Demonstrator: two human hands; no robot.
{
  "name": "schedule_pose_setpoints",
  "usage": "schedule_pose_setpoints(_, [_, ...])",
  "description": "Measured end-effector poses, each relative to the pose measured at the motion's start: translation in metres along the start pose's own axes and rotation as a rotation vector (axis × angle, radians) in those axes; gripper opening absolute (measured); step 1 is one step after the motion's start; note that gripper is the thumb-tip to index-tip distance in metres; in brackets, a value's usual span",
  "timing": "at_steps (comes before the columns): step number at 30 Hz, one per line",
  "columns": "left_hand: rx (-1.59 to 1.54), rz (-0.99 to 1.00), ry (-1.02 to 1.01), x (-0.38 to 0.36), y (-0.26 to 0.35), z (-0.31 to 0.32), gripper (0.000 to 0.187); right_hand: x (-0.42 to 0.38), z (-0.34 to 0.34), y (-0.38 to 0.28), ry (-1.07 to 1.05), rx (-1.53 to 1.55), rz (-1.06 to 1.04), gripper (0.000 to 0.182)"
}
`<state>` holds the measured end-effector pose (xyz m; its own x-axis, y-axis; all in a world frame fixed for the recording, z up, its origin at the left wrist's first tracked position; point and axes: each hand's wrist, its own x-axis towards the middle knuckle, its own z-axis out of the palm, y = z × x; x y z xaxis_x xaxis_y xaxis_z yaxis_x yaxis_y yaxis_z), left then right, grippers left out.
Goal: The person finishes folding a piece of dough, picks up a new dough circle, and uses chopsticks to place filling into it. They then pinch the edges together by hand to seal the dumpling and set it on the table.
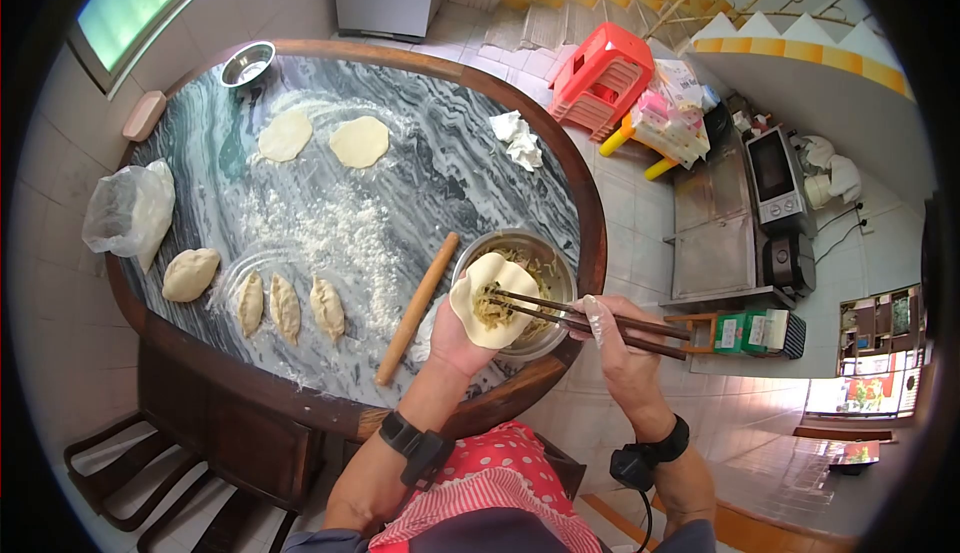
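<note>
On my left hand [458,348] rests a round dough wrapper [505,275], held over the near side of a metal bowl [545,346]. A small heap of shredded filling [488,311] sits in the middle of the wrapper. My right hand [625,338] grips a pair of dark chopsticks [560,315], their tips touching the filling. More shredded filling [545,263] shows in the bowl, partly hidden by the wrapper. Left of the bowl lies a wooden rolling pin [418,308].
Two flat dough rounds [359,143] lie on the floured marble table [430,203]. Three folded dumplings [284,308] and a dough lump [191,275] sit at left. A plastic bag [130,208], a small metal bowl [247,65] and crumpled tissue [517,140] are near the rim.
</note>
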<state>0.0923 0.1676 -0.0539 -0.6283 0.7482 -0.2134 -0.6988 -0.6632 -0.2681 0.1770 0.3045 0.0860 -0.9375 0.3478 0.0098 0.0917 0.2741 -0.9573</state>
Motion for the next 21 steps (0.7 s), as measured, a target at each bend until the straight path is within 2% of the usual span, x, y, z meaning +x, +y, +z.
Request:
schedule_pose_setpoints(4, [-0.002, -0.002, 0.009, -0.006, 0.005, -0.007, 0.045, -0.005, -0.003, -0.012, 0.095, 0.112, 0.017, 0.017])
schedule_pose_setpoints(9, [0.005, 0.008, 0.038, -0.012, 0.010, -0.004, 0.046, -0.014, -0.003, -0.004, 0.087, 0.120, 0.053, 0.018])
schedule_pose_setpoints(11, [-0.010, 0.021, -0.172, -0.011, 0.012, -0.002, 0.043, -0.014, -0.003, 0.001, 0.088, 0.127, 0.062, 0.018])
schedule_pose_setpoints(12, [0.081, 0.092, -0.094, -0.015, 0.011, 0.010, 0.046, -0.012, -0.008, -0.003, 0.073, 0.123, 0.047, 0.018])
schedule_pose_setpoints(15, [0.134, 0.129, -0.055, -0.017, 0.015, 0.009, 0.049, -0.009, -0.027, -0.016, 0.157, 0.093, 0.001, 0.024])
schedule_pose_setpoints(19, [0.143, 0.180, -0.096, -0.017, 0.029, 0.000, 0.052, -0.009, -0.056, 0.022, 0.183, 0.110, 0.070, 0.023])
schedule_pose_setpoints(21, [0.163, 0.181, -0.120, -0.022, 0.032, 0.007, 0.055, -0.004, -0.063, 0.062, 0.191, 0.069, 0.212, 0.024])
